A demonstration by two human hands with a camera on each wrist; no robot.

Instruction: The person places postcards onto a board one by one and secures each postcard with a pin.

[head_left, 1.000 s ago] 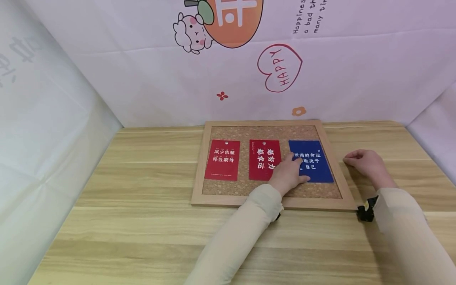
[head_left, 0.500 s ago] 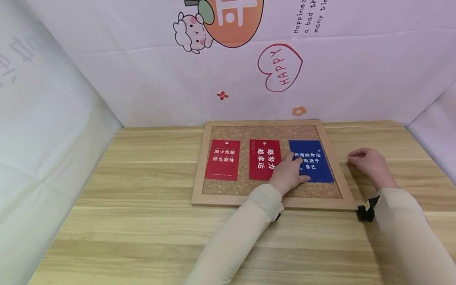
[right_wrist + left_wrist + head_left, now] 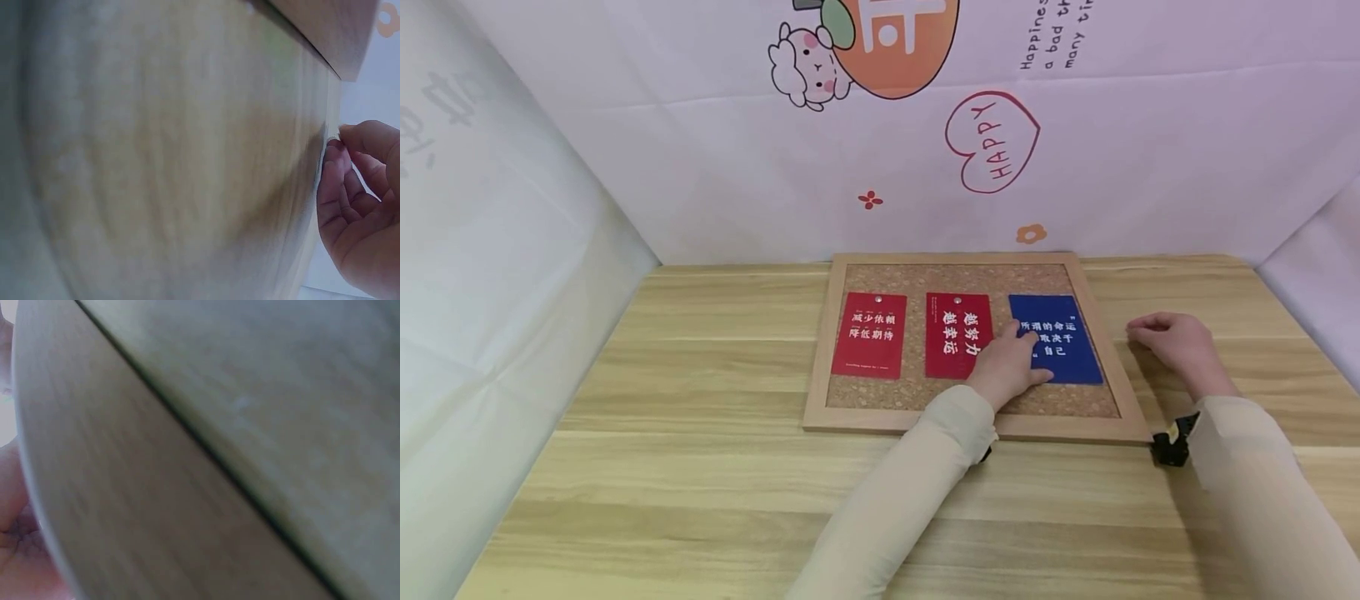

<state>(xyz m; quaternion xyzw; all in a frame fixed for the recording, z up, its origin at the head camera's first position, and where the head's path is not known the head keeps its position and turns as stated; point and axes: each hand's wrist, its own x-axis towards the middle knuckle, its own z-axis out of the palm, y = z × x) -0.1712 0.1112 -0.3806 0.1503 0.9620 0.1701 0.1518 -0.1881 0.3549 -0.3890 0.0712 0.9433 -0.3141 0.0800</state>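
In the head view my left hand (image 3: 1003, 364) rests with spread fingers on the left part of the blue card (image 3: 1067, 350), covering some of its white print. The card lies at the right of a wood-framed cork board (image 3: 913, 396). My right hand (image 3: 1176, 342) is held over the table just right of the frame, thumb and fingertips together. In the right wrist view these fingertips pinch a small pale thing (image 3: 333, 140), mostly hidden. Two red cards, a left one (image 3: 868, 354) and a middle one (image 3: 943, 333), each show a small white dot at the top.
The wooden table (image 3: 700, 467) extends left and in front of the board. Behind it rises a white printed cloth (image 3: 737, 183). A small black device (image 3: 1170, 442) shows at the right wrist, near the frame's front right corner. The left wrist view shows blurred frame edge and table.
My right hand shifts slightly right, then a little back left. The left hand stays on the blue card. The head view tilts very slightly.
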